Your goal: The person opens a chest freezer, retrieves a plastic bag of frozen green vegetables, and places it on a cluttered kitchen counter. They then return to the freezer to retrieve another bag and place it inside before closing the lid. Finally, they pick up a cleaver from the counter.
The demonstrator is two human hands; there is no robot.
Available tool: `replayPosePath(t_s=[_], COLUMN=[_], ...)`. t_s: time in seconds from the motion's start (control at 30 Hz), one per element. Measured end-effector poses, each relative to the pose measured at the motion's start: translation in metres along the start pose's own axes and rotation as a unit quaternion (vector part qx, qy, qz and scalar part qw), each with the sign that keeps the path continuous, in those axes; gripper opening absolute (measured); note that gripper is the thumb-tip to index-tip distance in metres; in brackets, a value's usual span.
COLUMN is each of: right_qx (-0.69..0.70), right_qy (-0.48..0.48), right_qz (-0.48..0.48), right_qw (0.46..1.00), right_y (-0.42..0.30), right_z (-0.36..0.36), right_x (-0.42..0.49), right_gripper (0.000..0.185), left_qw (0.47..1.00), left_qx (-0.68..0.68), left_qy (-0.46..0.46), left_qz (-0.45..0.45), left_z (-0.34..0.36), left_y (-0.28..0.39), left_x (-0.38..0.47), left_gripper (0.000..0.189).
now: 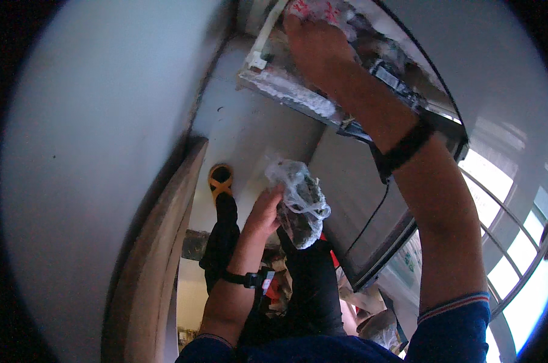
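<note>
My left hand [266,211] grips a frost-covered frozen item in a clear plastic bag [301,204], low in front of my body. The bag's knotted or bunched top shows, and the contents look dark and cannot be made out. My right hand [321,43] reaches up into a frosted freezer compartment [296,93]. It is closed on a clear plastic bag with red print [333,13] there; the fingertips are partly hidden. Dark bagged items [392,75] lie packed beside the right forearm.
An open appliance door [355,204] with a dark edge stands below the right arm. On the left is a wooden panel edge [156,267] beside a pale wall [97,136]. A barred window [505,227] is at right. Several bags [378,331] sit low by my legs.
</note>
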State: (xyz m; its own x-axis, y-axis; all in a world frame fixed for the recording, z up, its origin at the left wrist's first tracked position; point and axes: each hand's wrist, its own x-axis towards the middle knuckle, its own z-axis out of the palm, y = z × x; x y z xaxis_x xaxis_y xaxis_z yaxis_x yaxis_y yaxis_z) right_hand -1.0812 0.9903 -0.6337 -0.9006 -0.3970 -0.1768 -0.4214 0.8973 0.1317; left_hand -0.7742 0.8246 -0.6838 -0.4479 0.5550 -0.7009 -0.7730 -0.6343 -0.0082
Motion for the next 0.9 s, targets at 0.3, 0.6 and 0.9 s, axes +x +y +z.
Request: replayPosePath(t_s=[0.3,0.6,0.9], right_qx=[0.114,0.048,0.051], right_qy=[0.028,-0.115,0.035], right_qz=[0.141,0.317,0.211], right_qw=[0.983,0.940,0.975], right_y=[-0.013,0.037,0.116], right_z=[-0.013,0.037,0.057], right_x=[-0.073,-0.199,-0.146], right_gripper=[0.051,0.085,0.069], left_qw=[0.998,0.990,0.992], left_qx=[0.036,0.029,0.040], left_qy=[0.008,0.081,0.059], left_qz=[-0.046,-0.115,-0.101], left_z=[-0.022,-0.031,-0.026], left_y=[-0.012,-0.018,-0.012], left_x=[0.002,-0.007,-0.011], left_gripper=[0.064,0.063,0.071])
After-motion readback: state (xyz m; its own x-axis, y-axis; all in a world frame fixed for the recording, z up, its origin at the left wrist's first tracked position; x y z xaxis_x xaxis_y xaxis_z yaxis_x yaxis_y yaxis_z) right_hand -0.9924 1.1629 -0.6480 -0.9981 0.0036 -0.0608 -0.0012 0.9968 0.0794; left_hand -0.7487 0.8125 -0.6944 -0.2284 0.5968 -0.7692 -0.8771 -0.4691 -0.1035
